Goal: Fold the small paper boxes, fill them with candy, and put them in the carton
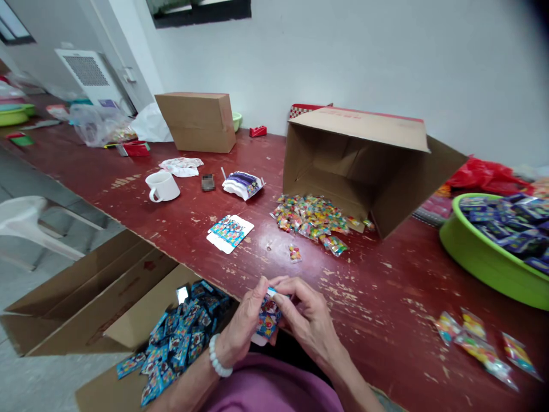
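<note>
A small blue printed candy box [268,318] is held upright between my hands at the table's front edge. My left hand [244,317] is wrapped round its left side, with a bead bracelet on the wrist. The fingers of my right hand [306,312] pinch the box's top flap, where a white edge shows. Just beyond my hands lies a single candy packet [295,253]. Flat, unfolded boxes [230,232] rest on the table to the left of it. A heap of candy packets [313,214] spills from a cardboard carton [330,166] lying on its side.
Below the table's edge at left, an open carton [128,297] holds many filled blue boxes [184,337]. A green basin [493,274] of purple packs stands at right, near several loose packets [480,343]. A white mug [162,186] and a closed carton [197,123] are farther back.
</note>
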`<state>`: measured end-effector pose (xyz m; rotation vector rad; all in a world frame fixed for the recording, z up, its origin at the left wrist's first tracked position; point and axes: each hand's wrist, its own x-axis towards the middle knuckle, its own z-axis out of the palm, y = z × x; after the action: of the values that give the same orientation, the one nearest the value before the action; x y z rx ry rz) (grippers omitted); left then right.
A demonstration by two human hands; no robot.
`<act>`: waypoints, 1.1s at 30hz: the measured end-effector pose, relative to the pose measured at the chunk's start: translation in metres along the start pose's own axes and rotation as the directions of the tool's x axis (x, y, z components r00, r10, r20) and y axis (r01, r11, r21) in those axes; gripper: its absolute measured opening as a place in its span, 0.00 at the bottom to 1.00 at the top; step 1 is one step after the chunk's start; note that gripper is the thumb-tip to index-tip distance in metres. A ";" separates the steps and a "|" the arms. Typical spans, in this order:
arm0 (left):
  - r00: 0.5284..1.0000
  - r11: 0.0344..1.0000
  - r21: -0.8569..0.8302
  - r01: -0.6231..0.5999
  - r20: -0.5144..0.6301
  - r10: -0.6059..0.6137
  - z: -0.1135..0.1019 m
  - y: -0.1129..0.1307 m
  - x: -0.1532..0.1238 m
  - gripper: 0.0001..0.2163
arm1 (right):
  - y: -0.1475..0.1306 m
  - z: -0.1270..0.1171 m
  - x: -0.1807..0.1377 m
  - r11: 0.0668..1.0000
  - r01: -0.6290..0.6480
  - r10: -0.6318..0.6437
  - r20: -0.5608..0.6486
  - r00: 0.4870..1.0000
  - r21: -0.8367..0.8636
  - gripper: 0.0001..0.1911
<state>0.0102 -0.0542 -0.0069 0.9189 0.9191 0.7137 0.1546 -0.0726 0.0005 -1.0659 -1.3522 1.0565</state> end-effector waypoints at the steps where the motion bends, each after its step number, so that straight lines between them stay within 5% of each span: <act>1: 1.000 1.000 -0.013 -0.008 -0.006 0.008 0.001 0.000 0.000 0.32 | 0.004 0.003 -0.001 0.989 -0.089 0.091 -0.016 0.996 0.118 0.09; 5: 1.000 1.000 -0.007 -0.002 0.003 0.002 0.002 0.000 0.001 0.31 | 0.015 0.013 -0.004 0.890 -0.293 0.332 -0.058 0.941 0.350 0.16; 8: 0.999 0.999 -0.007 -0.036 -0.037 0.036 0.001 -0.001 0.000 0.30 | 0.011 0.015 -0.004 0.966 -0.147 0.182 -0.155 0.971 0.212 0.12; 11: 0.996 0.998 -0.009 -0.068 -0.062 0.067 -0.003 -0.006 -0.002 0.28 | 0.003 0.013 -0.004 0.984 -0.014 0.036 -0.121 0.992 0.175 0.09; 15: 0.998 0.998 -0.054 -0.034 -0.056 0.031 -0.007 -0.015 0.001 0.29 | 0.002 0.009 -0.005 0.936 -0.131 0.133 0.016 0.991 0.326 0.10; 19: 0.999 0.996 -0.075 0.047 0.001 -0.047 -0.006 -0.017 0.005 0.28 | 0.011 0.003 -0.001 0.933 -0.213 0.239 -0.055 0.970 0.289 0.13; 23: 0.991 0.989 -0.080 0.123 0.057 -0.118 -0.002 -0.013 0.006 0.29 | 0.011 0.000 0.005 0.877 -0.337 0.359 -0.001 0.933 0.343 0.16; 33: 0.989 0.945 -0.307 0.113 -0.052 -0.135 0.003 -0.001 0.009 0.21 | 0.009 0.001 -0.003 0.999 -0.001 0.001 -0.011 1.000 0.040 0.06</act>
<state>0.0166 -0.0482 -0.0096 0.5611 0.8934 0.7588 0.1539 -0.0739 -0.0088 -1.0413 -1.3171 1.0728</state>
